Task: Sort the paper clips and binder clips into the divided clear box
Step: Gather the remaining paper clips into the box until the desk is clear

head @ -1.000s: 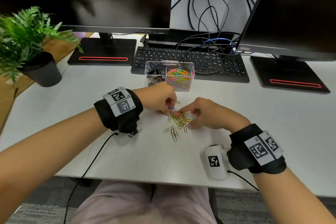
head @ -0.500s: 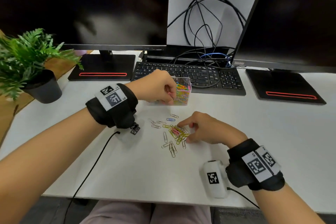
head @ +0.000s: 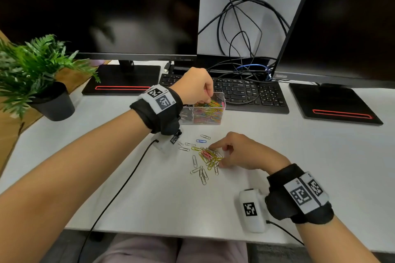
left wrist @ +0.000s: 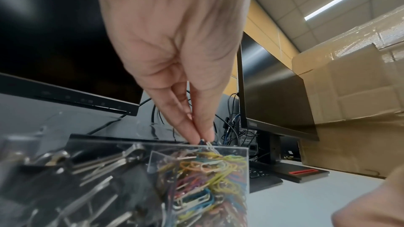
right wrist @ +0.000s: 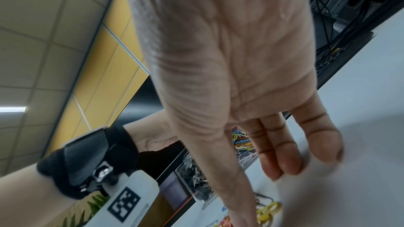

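Observation:
A divided clear box (head: 205, 116) stands in front of the keyboard. Its right compartment holds coloured paper clips (left wrist: 207, 179) and its left one holds binder clips (left wrist: 65, 170). My left hand (head: 208, 100) hovers over the right compartment, and its thumb and fingers (left wrist: 203, 138) pinch a few paper clips just above the rim. A loose pile of paper clips (head: 210, 156) lies on the white desk nearer to me, with silver ones scattered around it. My right hand (head: 215, 155) rests at the pile's right side, its fingertips (right wrist: 275, 177) touching the desk and holding nothing.
A black keyboard (head: 245, 94) lies right behind the box, under two monitors with tangled cables. A potted plant (head: 42, 83) stands at the far left. A white tagged device (head: 252, 209) lies beside my right wrist near the desk's front edge.
My left hand has lifted a few clips from the pile and carried them away from me, over the box's right compartment. The right hand has stayed at the pile.

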### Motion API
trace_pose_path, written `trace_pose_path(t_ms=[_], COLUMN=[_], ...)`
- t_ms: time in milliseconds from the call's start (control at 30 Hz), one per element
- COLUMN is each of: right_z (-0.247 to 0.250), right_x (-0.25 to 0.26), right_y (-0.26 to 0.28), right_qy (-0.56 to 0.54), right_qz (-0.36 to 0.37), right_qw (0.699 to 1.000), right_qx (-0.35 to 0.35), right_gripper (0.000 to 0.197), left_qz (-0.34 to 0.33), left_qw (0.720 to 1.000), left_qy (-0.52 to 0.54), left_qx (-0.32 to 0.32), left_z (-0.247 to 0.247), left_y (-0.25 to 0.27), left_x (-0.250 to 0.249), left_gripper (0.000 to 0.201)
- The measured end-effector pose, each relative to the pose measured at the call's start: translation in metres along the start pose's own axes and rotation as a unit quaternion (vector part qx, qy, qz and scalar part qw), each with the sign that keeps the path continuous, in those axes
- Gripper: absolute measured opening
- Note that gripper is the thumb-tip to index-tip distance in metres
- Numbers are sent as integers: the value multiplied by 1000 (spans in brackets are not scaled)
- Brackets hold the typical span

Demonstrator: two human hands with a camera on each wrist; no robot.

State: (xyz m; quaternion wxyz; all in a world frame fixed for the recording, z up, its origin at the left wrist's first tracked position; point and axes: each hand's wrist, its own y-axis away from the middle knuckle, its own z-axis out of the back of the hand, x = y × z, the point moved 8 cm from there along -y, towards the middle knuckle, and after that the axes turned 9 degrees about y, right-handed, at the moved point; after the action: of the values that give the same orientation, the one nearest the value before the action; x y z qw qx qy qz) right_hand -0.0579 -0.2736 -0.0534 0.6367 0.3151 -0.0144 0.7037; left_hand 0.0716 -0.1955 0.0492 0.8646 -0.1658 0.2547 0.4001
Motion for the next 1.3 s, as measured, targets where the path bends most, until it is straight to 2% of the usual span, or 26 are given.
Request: trace_pose_path(t_ms=[167, 267, 367, 500, 567, 633, 733, 933, 1100, 1300], right_z=[1, 1, 2, 4, 4, 4, 4, 11, 10, 7], right_x=[-1, 0, 1, 2, 3, 2, 0, -3, -9, 9], right_y=[0, -1, -2, -2, -2, -1, -1, 2, 4, 4], right_qy=[3, 4, 15, 23, 27, 18, 17, 6, 35, 38], right_qz=[1, 3, 7, 10, 13, 10, 5, -9, -46, -3], right_qw=[1000, 1000, 1000, 1000, 999, 1000, 1000, 999, 998, 999], right_qx=[-3, -8, -13, -17, -17, -16, -14, -33, -37, -16], right_gripper=[52, 51, 51, 49, 48, 48, 47, 54, 31, 38], left_qz=[-38, -65, -62, -58, -52, -47, -44, -70, -81, -75], left_qw=[999, 997, 991, 967, 957, 951, 950, 961, 967, 970], left_qy=[1, -18, -38, -93, -115, -134, -142, -111, -92, -87], left_qx=[9, 30, 109, 229, 260, 274, 273, 245, 225, 216], left_z=[0, -5, -26, -62, -73, -80, -85, -86, -87, -84], left_y=[14, 29, 45, 67, 74, 77, 78, 76, 76, 75], left_x=[-6, -12, -11, -4, 3, 9, 14, 6, 5, 7], left_gripper=[29, 32, 40, 65, 80, 85, 76, 38, 12, 4])
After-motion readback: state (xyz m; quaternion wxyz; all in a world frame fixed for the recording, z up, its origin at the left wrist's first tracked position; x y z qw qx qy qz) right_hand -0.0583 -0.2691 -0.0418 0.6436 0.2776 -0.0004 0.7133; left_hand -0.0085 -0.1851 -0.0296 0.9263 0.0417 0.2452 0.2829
